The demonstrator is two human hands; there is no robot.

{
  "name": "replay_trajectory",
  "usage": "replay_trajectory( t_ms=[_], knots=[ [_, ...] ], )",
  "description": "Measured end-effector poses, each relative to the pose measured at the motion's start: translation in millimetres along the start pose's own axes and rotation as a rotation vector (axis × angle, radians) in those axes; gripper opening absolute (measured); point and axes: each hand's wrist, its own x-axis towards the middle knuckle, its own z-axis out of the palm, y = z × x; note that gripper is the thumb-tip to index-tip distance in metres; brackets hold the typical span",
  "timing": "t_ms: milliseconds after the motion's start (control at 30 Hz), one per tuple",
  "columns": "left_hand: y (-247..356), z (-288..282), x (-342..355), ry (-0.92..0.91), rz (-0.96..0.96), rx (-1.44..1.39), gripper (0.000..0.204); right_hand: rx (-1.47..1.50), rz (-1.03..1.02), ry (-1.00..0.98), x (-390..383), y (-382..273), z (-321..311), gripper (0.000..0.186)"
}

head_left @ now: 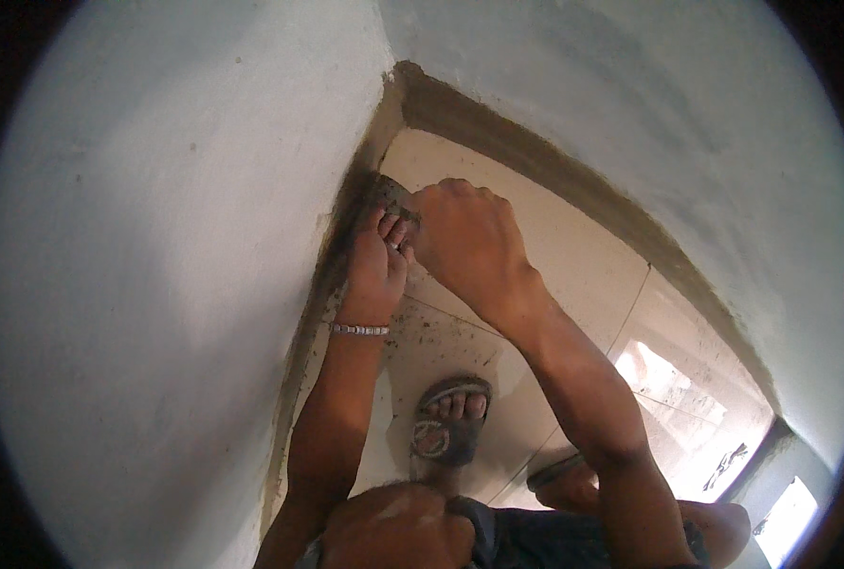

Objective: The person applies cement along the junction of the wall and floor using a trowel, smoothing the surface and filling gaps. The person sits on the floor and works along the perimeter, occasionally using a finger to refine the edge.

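Note:
In the wall corner, my two hands meet low beside the left wall. My right hand [469, 237] is closed in a fist, its back upward and its knuckles toward the corner; what it grips is hidden under it. Against its left side shows a flat dark-grey piece smeared with wet mortar [395, 195], whose kind I cannot make out. My left hand [380, 258] lies just below that piece, with its fingers curled and dirty with mortar. Whether those fingers hold anything is not plain. A bracelet [360, 330] circles my left wrist.
A brown mortar strip [545, 152] runs along the foot of the right wall [630, 85], and a darker one along the left wall [175, 237]. Mortar crumbs [441, 332] dot the beige floor tiles [573, 247]. My sandalled foot [448, 422] stands close behind my hands.

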Motion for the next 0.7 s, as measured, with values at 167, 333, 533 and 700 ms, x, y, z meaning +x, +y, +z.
replay_trajectory(
  t_ms=[167, 333, 533, 700],
  knots=[
    [0.9, 19.5, -10.6, 0.087, 0.032, 0.008, 0.021, -0.004, 0.023, -0.032, 5.2, 6.9, 2.8, 0.016],
    [9.7, 21.6, -8.1, 0.116, 0.005, 0.005, 0.032, 0.034, 0.05, -0.039, 6.6, 7.2, 2.5, 0.017],
    [11.7, 23.2, -8.3, 0.085, 0.016, 0.063, 0.047, 0.038, 0.037, -0.072, 7.2, 7.7, -2.3, 0.024],
    [18.6, 37.4, -0.8, 0.029, 0.019, 0.088, 0.051, 0.022, 0.111, 0.019, 10.5, 16.8, 2.5, 0.03]
  ],
)
